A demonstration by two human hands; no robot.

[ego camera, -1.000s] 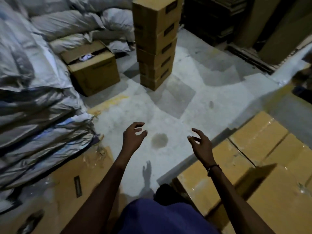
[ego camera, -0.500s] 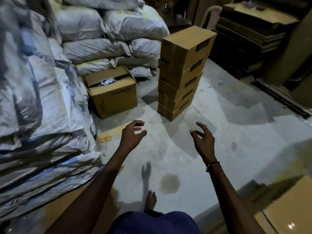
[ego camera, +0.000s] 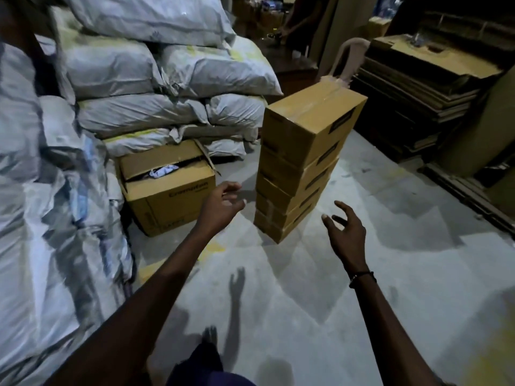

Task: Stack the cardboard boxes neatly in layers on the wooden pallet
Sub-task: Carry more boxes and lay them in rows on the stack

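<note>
Both arms stretched forward over a grey concrete floor (ego camera: 362,288); left hand (ego camera: 220,204) raised with fingers loosely curled and thumb apart, holding nothing, hovering just left of the lower boxes of the stack; right hand (ego camera: 347,232) spread wide, fingers splayed and slightly bent, likewise empty, hanging just right of the stack's base and nearer the camera; a dark beaded bracelet (ego camera: 362,277) round the right wrist.

Between the two hands and a little beyond them — a stack of cardboard boxes (ego camera: 301,168), roughly five high, standing straight on the floor, taped along the top, dark printed labels on the right-hand faces; neither hand touching it.

Left of the stack, apart from it, a larger open carton (ego camera: 167,196) with flaps up and something crumpled and pale inside, set against piled grey-white sacks (ego camera: 145,79); more sacks heaped down the whole left edge.

Far right, flattened cardboard sheets (ego camera: 423,87) piled in a dark heap; behind the stack a pale plastic chair (ego camera: 345,57), partly hidden.

No wooden pallet to be made out here — cannot tell where it lies; shadows of arms and a bare foot (ego camera: 210,334) on the floor near the bottom edge.
</note>
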